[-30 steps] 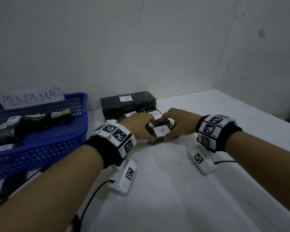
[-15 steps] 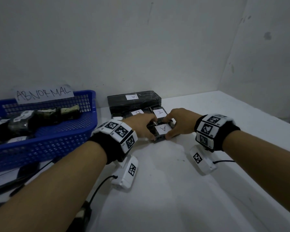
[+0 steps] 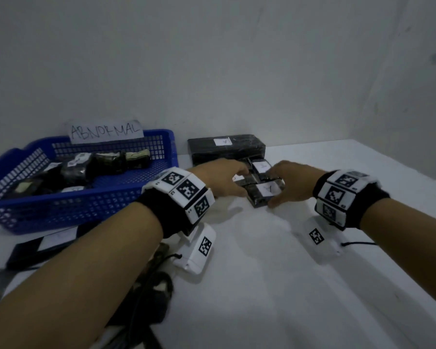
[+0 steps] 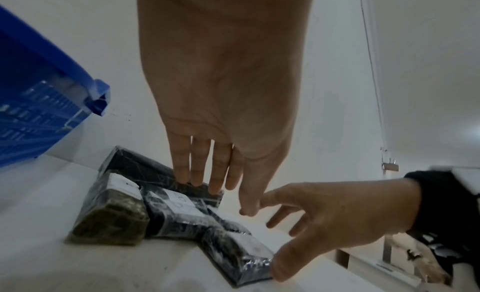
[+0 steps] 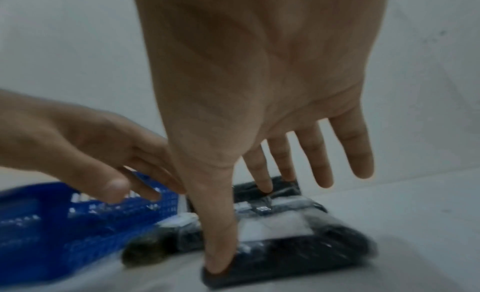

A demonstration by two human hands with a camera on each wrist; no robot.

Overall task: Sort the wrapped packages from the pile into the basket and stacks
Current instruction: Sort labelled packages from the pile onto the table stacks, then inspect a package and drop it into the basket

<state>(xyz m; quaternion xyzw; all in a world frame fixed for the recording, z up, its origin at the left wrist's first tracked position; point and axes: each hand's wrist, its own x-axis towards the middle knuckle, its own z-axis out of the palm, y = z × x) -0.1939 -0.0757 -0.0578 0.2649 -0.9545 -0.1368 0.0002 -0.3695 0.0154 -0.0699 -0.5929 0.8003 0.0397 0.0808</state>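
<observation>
A pile of black wrapped packages lies by the wall, right of the blue basket (image 3: pixel 86 205). The front package (image 3: pixel 264 190) carries a white label. My right hand (image 3: pixel 292 182) arches over it, and its thumb (image 5: pixel 221 261) presses the near corner while the fingers stay straight and spread. My left hand (image 3: pixel 219 180) reaches over the pile's left side, and its straight fingertips (image 4: pixel 197 181) touch a long black package (image 4: pixel 145 165) behind. A brownish-green package (image 4: pixel 111 220) lies at the pile's left end.
The basket holds several wrapped packages (image 3: pixel 86 167) and bears an "ABNORMAL" sign (image 3: pixel 105 131). A long black box (image 3: pixel 227 147) stands against the wall behind the pile. A flat black item (image 3: pixel 43 245) and cables (image 3: pixel 151 285) lie in front of the basket.
Both hands held the labelled front package before. The left hand has now left it and moved back over the pile. The package has turned under the right hand.
</observation>
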